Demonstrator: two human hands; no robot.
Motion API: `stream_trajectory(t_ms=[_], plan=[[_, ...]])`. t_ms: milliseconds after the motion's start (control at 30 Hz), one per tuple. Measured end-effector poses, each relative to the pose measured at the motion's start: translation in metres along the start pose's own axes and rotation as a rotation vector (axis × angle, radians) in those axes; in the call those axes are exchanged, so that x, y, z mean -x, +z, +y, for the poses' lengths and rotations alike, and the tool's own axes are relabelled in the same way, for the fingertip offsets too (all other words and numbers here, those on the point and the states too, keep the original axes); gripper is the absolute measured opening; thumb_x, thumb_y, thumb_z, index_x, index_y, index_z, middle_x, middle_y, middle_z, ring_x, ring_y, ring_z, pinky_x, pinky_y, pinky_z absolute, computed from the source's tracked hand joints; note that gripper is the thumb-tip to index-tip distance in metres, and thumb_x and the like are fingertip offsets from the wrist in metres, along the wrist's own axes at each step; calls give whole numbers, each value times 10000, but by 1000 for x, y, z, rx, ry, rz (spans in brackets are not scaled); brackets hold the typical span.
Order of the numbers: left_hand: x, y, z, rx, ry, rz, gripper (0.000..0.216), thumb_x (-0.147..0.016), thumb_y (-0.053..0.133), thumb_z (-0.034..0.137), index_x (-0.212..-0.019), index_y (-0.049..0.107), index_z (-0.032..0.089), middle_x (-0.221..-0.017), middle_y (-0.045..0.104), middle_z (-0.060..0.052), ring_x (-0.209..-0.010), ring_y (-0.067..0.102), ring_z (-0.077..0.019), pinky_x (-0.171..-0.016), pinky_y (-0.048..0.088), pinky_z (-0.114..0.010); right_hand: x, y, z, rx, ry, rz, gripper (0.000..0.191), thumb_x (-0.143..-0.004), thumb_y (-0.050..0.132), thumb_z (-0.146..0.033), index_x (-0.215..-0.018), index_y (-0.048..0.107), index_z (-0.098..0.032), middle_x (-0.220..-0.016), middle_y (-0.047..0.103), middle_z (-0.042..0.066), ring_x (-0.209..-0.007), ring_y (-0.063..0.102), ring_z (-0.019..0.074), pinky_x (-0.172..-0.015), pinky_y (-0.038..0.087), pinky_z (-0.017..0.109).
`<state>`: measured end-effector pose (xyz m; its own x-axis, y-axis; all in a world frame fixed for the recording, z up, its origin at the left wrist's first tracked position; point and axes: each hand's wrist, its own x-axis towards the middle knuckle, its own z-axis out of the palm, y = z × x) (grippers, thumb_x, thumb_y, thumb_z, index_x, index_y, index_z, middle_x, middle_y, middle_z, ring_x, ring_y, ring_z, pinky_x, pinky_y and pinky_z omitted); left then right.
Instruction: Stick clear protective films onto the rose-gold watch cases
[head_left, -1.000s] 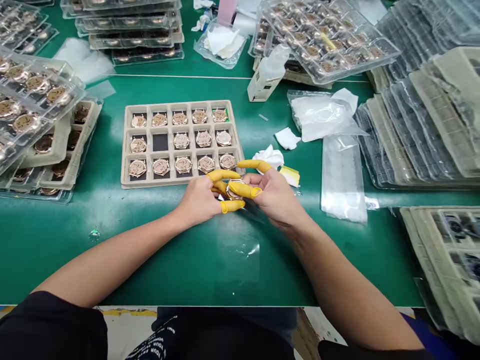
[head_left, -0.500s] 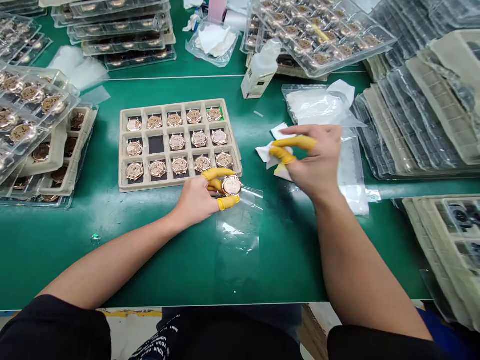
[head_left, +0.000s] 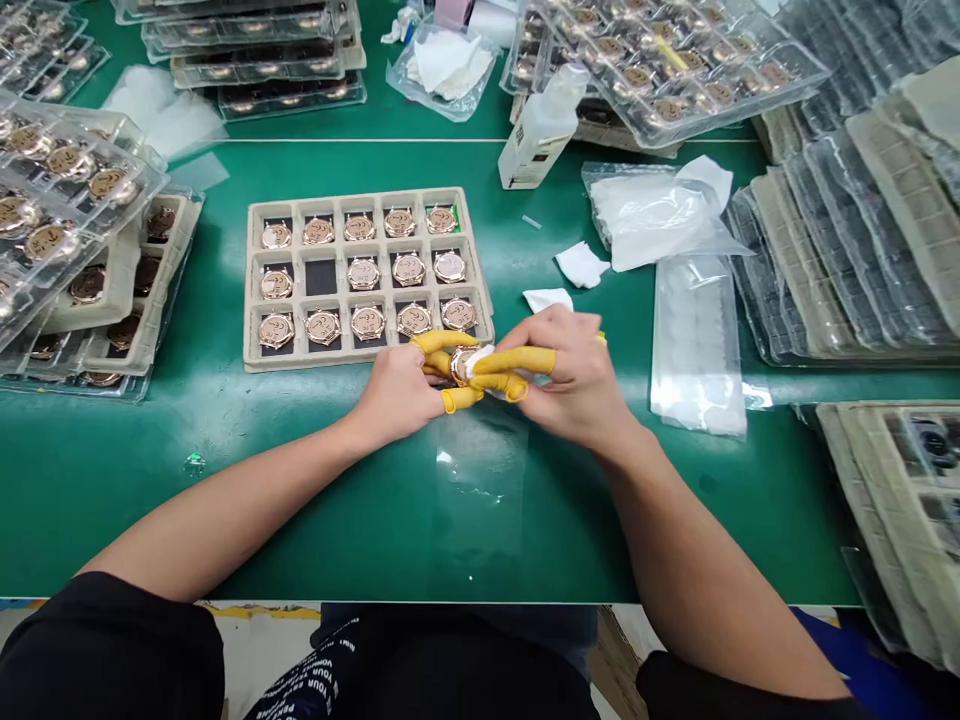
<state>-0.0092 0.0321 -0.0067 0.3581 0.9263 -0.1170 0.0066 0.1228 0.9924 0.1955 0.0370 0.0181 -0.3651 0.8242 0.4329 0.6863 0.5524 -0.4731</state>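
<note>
Between the yellow-covered fingertips of my left hand (head_left: 409,385) is a rose-gold watch case (head_left: 461,364), its back facing up. My right hand (head_left: 566,378), also in yellow finger cots, pinches a small white wipe (head_left: 480,358) and presses it on the case back. Part of the case is hidden by the wipe and fingers. Just behind my left hand lies a beige tray (head_left: 253,300) of similar watch cases, backs up; one compartment in its middle row shows only a dark pad (head_left: 322,278). Other white wipes (head_left: 582,265) lie beyond my right hand.
A white bottle (head_left: 541,130) stands behind the wipes. Plastic packs of white wipes (head_left: 697,345) lie to the right, beside stacked trays (head_left: 817,230). More stacks of watch trays (head_left: 67,210) crowd the left and back. Clear film (head_left: 480,500) lies in front of my hands.
My right hand has moved left from the loose wipes to the watch case, bringing a wipe onto it. My left hand still holds the case. The view has shifted slightly.
</note>
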Motion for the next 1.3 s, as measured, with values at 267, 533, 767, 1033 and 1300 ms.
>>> stream_trajectory(t_ms=[267,533,767,1033,1300], plan=[[1,0,1,8,-1,0,572,-685,853,175,-1247,741,163,-957,802,-31,-861,780,-149,-850,657,-256,-1,1,-2,81,-56,75,109,-947,710,-366,-904,793,-310,-919,759,40,-904,593,247,-842,296,440],[-1,-1,-1,25,-7,8,588,-664,872,184,-1237,744,155,-948,801,-25,-842,771,-134,-832,652,-233,-1,4,-1,60,-52,18,172,-974,688,-426,-897,772,-297,-808,688,33,-890,564,246,-846,298,444],[-1,-2,-2,44,-14,29,597,-642,886,187,-1221,745,157,-934,805,-20,-829,778,-142,-832,662,-252,-2,10,2,45,-119,149,169,-994,694,-384,-914,778,-260,-797,666,25,-881,534,225,-825,282,405],[-1,-1,2,65,-56,56,626,-602,909,175,-1207,751,154,-907,795,-10,-824,775,-141,-836,662,-253,0,12,4,62,-76,118,219,-1015,643,-404,-929,772,-250,-806,625,37,-880,505,234,-848,311,421],[-1,-1,1,97,-66,57,652,-583,924,188,-1209,745,149,-936,807,-26,-838,787,-158,-852,670,-280,0,17,-6,30,-81,88,174,-1005,656,-361,-923,767,-255,-813,633,33,-891,526,236,-865,327,442]])
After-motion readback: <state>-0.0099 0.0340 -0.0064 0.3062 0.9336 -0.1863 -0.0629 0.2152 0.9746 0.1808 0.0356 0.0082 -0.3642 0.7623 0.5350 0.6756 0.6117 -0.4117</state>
